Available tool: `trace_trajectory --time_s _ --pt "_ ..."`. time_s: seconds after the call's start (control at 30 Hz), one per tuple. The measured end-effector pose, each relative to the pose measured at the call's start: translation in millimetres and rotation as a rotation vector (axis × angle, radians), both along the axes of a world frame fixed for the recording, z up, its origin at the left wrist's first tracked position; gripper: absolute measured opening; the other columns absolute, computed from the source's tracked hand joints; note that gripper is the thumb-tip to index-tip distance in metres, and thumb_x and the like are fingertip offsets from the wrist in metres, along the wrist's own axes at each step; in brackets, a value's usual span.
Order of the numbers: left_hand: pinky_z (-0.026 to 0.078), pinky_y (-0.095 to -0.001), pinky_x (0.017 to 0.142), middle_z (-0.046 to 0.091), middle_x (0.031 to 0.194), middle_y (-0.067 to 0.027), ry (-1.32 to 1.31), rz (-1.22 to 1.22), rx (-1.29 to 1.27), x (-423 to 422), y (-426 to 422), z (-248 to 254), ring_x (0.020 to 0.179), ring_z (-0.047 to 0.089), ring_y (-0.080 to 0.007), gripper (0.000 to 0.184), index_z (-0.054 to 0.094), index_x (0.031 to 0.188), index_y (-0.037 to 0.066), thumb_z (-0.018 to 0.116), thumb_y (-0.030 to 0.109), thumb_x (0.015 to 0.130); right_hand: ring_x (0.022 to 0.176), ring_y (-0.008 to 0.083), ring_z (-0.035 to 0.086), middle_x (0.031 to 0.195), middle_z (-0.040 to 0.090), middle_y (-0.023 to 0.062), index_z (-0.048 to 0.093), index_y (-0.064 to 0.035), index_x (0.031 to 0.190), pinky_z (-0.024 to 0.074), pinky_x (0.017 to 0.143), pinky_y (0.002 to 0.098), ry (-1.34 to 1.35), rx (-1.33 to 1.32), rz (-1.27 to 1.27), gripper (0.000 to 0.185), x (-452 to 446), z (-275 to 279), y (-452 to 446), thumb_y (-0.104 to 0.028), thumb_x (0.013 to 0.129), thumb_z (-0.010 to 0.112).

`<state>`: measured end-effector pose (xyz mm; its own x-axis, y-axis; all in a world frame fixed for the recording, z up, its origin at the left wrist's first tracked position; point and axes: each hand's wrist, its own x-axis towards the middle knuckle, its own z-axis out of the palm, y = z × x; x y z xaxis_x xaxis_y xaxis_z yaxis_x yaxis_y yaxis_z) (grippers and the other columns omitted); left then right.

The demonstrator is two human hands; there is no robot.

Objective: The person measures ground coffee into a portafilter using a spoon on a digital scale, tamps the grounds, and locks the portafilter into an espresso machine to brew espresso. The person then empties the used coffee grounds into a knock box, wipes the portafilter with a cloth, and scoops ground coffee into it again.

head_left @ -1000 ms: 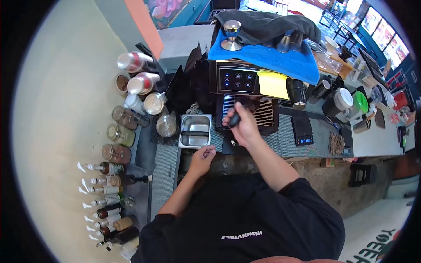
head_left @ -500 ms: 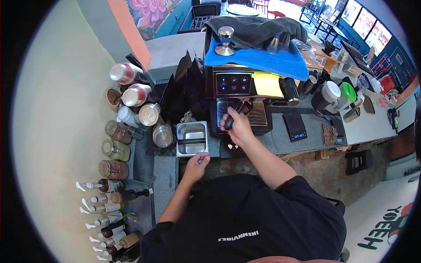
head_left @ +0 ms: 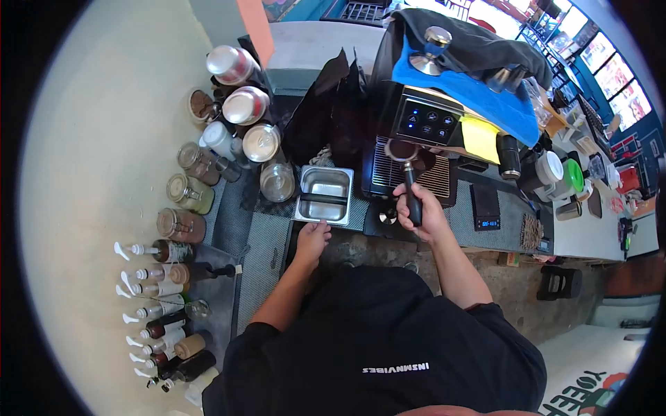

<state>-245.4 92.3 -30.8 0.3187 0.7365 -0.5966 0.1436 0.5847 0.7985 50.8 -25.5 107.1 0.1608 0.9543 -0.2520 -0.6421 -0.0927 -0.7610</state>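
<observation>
My right hand [head_left: 424,213] is wrapped round the black handle of a portafilter [head_left: 412,188]. The round metal basket end points away from me, over the drip tray [head_left: 440,182] of the espresso machine [head_left: 424,114] and below its button panel; the basket looks dark inside. A steel knock box [head_left: 326,182] with a black bar across it stands on the counter to the left. Against its front edge, my left hand [head_left: 313,243] has its fingers curled closed. What these fingers hold, if anything, is hidden.
Several jars [head_left: 191,191] and pump bottles [head_left: 166,289] line the left wall. A tamper [head_left: 431,52] stands on the blue towel [head_left: 472,93] atop the machine. Right of the machine sit a digital scale [head_left: 485,208] and lidded pitchers [head_left: 548,170].
The portafilter has come away from the machine's underside toward me, its basket now in view. My left hand has moved up to the knock box's front edge. The camera view has shifted.
</observation>
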Motion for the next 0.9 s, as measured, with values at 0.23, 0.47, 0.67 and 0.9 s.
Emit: trace_trajectory --time_s 0.23,0.47,0.67,0.9 --pt "0.051 -0.0303 0.076 0.075 0.102 -0.0036 -0.011 0.014 0.094 0.8 -2.1 -14.1 0.088 0.066 -0.0119 0.035 0.074 0.112 0.003 0.066 0.037 0.115 0.063 0.0226 0.068 0.080 0.070 0.0126 0.068 -0.0009 0.119 0.0552 0.062 0.0369 -0.795 -0.231 0.155 0.022 -67.5 -17.2 35.0 -0.019 0.108 0.062" --pt "0.053 -0.0315 0.077 0.077 0.099 -0.0058 -0.005 0.042 0.105 4.2 -3.7 -7.9 0.087 0.067 -0.0134 0.034 0.076 0.110 -0.001 0.068 0.032 0.115 0.098 0.0526 0.075 0.102 0.077 0.0308 0.068 0.0005 0.132 0.0589 0.085 0.0581 -1.498 -0.055 0.128 0.039 -98.7 -79.4 45.2 -0.022 0.101 0.075" --pt "0.053 -0.0355 0.084 0.076 0.108 -0.0038 -0.002 -0.009 0.112 1.8 -2.8 -17.4 0.096 0.068 -0.0148 0.033 0.074 0.114 0.004 0.067 0.037 0.115 0.101 0.0518 0.075 0.112 0.076 0.0321 0.062 -0.0001 0.141 0.0605 0.084 0.0593 -1.419 0.094 0.008 0.046 -103.0 -58.1 38.0 -0.021 0.102 0.073" --pt "0.053 -0.0333 0.081 0.075 0.100 -0.0045 0.009 -0.016 0.150 5.4 -0.6 -18.2 0.090 0.067 -0.0141 0.034 0.074 0.108 0.003 0.067 0.035 0.115 0.100 0.0529 0.075 0.113 0.076 0.0318 0.061 -0.0017 0.139 0.0599 0.084 0.0605 -1.554 -0.012 0.213 0.041 -99.3 -72.6 42.0 -0.018 0.103 0.072"
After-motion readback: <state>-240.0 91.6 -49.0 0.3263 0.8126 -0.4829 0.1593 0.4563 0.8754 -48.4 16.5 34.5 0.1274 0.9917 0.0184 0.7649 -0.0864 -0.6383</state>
